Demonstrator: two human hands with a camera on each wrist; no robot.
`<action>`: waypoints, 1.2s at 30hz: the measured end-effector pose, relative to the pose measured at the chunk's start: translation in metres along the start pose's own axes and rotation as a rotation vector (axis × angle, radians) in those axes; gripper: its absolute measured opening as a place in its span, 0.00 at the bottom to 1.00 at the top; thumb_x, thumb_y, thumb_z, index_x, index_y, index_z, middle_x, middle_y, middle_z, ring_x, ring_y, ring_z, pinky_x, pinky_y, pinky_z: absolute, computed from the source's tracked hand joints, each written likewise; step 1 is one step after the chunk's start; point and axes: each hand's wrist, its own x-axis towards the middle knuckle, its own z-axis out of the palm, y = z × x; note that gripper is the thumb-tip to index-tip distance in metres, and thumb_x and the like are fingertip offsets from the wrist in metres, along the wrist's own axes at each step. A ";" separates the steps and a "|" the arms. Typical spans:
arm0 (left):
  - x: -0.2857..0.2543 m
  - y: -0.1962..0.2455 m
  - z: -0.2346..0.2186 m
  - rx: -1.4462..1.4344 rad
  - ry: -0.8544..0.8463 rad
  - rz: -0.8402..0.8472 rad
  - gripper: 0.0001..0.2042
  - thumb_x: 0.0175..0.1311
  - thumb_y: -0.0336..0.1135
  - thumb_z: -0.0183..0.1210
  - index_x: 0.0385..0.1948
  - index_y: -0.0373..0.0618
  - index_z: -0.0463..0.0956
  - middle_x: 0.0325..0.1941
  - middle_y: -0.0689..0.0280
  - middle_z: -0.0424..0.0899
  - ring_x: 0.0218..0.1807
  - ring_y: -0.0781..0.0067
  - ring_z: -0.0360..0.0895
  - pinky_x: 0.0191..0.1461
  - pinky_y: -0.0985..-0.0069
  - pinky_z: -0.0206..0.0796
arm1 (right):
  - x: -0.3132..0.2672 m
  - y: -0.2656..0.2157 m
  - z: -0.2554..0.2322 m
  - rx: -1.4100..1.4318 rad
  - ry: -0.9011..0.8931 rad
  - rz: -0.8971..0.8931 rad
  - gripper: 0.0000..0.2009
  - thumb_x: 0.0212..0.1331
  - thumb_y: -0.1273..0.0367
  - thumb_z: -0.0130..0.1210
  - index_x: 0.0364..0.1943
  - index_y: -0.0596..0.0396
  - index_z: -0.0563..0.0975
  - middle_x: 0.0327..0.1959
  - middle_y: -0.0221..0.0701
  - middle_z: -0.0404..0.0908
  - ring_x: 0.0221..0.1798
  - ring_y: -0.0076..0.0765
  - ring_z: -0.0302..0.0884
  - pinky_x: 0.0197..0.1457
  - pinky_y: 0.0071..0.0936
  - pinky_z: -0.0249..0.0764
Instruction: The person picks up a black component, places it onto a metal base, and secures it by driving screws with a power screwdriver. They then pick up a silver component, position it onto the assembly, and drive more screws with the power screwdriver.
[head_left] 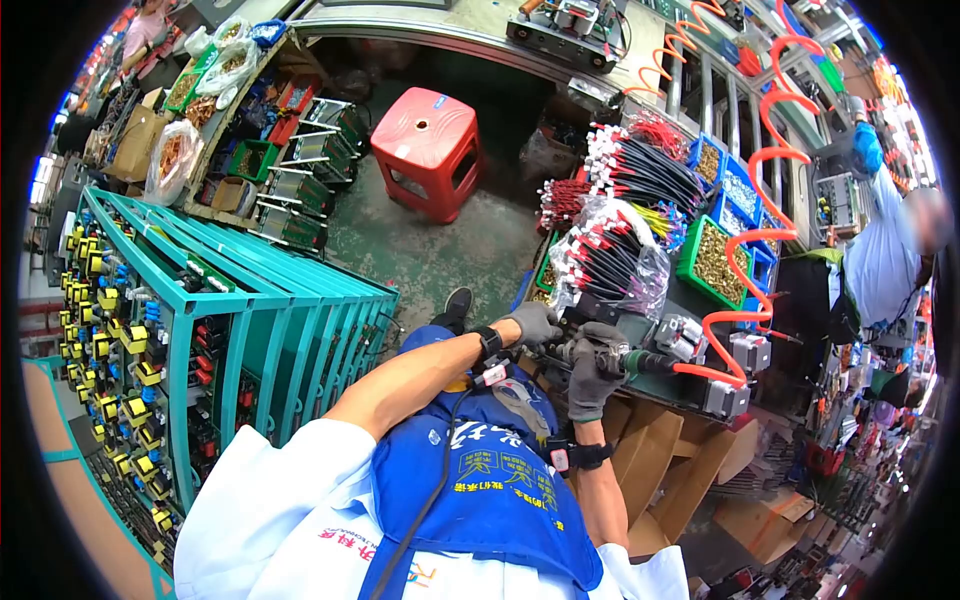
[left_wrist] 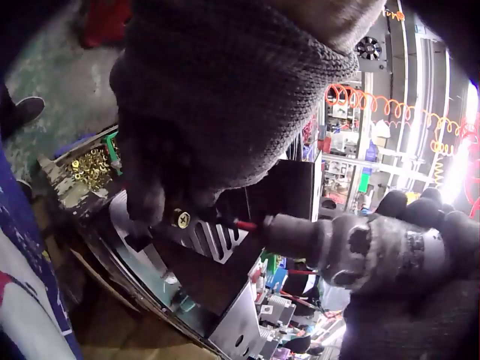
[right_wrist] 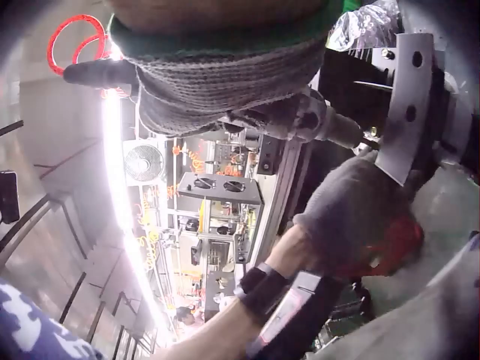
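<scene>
In the head view my gloved left hand is at the front edge of the workbench. My gloved right hand grips an air screwdriver, whose hose end points right. Its red-banded bit reaches in under the left hand's fingers. Those fingers curl down over a dark metal part with slots, gripping around it; their far side is hidden. Right beside the fingertips shows a brass cross-head screw. A grey plate with holes stands in front of the left hand in the right wrist view.
Bundles of black cables lie on the bench behind the hands, beside a green bin of brass fasteners. An orange coiled hose crosses at right. A teal rack stands left, a red stool ahead, cardboard boxes below.
</scene>
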 end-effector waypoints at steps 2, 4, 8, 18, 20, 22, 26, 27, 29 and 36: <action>0.001 -0.001 0.001 -0.023 0.005 -0.007 0.13 0.62 0.38 0.62 0.37 0.37 0.83 0.27 0.59 0.85 0.22 0.74 0.82 0.30 0.71 0.74 | -0.003 0.002 -0.002 0.030 0.012 0.052 0.11 0.54 0.83 0.53 0.43 0.61 0.74 0.32 0.35 0.79 0.28 0.26 0.76 0.32 0.24 0.77; -0.001 -0.002 0.003 -0.041 -0.006 -0.024 0.12 0.62 0.38 0.61 0.37 0.37 0.83 0.27 0.60 0.85 0.22 0.75 0.81 0.30 0.72 0.74 | -0.005 0.001 -0.006 0.087 0.013 0.146 0.13 0.54 0.82 0.55 0.45 0.59 0.73 0.36 0.34 0.80 0.33 0.26 0.79 0.38 0.24 0.79; 0.004 -0.001 0.005 -0.042 -0.009 -0.022 0.12 0.63 0.38 0.61 0.36 0.37 0.83 0.26 0.61 0.85 0.22 0.75 0.81 0.29 0.73 0.73 | -0.006 0.006 -0.008 -0.079 0.008 0.005 0.14 0.54 0.82 0.57 0.45 0.59 0.74 0.37 0.34 0.79 0.35 0.27 0.79 0.40 0.23 0.79; 0.010 -0.009 0.007 -0.030 -0.023 -0.063 0.15 0.57 0.39 0.64 0.41 0.39 0.83 0.28 0.61 0.85 0.29 0.73 0.81 0.36 0.71 0.73 | -0.008 -0.008 0.011 -0.321 -0.144 -0.310 0.07 0.51 0.81 0.59 0.34 0.58 0.77 0.35 0.34 0.81 0.39 0.34 0.79 0.47 0.30 0.76; 0.005 -0.004 0.005 -0.010 -0.028 -0.073 0.17 0.56 0.41 0.65 0.42 0.39 0.83 0.30 0.61 0.86 0.30 0.73 0.81 0.37 0.71 0.73 | -0.009 -0.006 0.009 -0.330 -0.161 -0.302 0.07 0.51 0.81 0.59 0.34 0.58 0.77 0.35 0.34 0.81 0.39 0.34 0.79 0.47 0.29 0.76; 0.001 0.003 0.001 -0.033 -0.027 -0.104 0.18 0.55 0.43 0.66 0.42 0.39 0.83 0.31 0.61 0.86 0.31 0.74 0.81 0.37 0.72 0.73 | -0.009 -0.004 0.008 -0.327 -0.169 -0.289 0.07 0.50 0.81 0.59 0.34 0.58 0.77 0.35 0.34 0.81 0.39 0.34 0.79 0.47 0.29 0.76; 0.013 -0.015 0.008 0.036 0.022 -0.010 0.19 0.56 0.46 0.66 0.42 0.41 0.83 0.33 0.60 0.86 0.32 0.74 0.81 0.37 0.72 0.72 | -0.012 -0.001 0.007 -0.320 -0.169 -0.274 0.08 0.50 0.81 0.59 0.34 0.59 0.78 0.35 0.35 0.81 0.39 0.34 0.79 0.47 0.29 0.76; 0.014 -0.018 0.008 0.044 0.020 -0.017 0.19 0.55 0.46 0.66 0.42 0.41 0.83 0.33 0.60 0.86 0.32 0.74 0.81 0.37 0.72 0.72 | -0.012 -0.001 0.007 -0.324 -0.168 -0.277 0.08 0.50 0.81 0.59 0.34 0.59 0.78 0.35 0.35 0.81 0.39 0.34 0.79 0.47 0.29 0.76; 0.015 -0.019 0.007 0.062 0.021 -0.025 0.19 0.54 0.45 0.66 0.41 0.41 0.83 0.33 0.59 0.87 0.32 0.72 0.82 0.37 0.71 0.72 | -0.011 0.001 0.008 -0.310 -0.173 -0.274 0.08 0.50 0.81 0.59 0.35 0.59 0.78 0.35 0.35 0.81 0.39 0.33 0.80 0.47 0.29 0.76; 0.014 -0.015 0.010 0.000 0.005 -0.032 0.15 0.57 0.43 0.64 0.40 0.41 0.83 0.33 0.56 0.86 0.33 0.65 0.84 0.37 0.68 0.74 | 0.009 -0.029 0.008 -0.041 -0.081 -0.091 0.10 0.54 0.81 0.56 0.41 0.58 0.75 0.35 0.34 0.79 0.32 0.29 0.78 0.39 0.26 0.77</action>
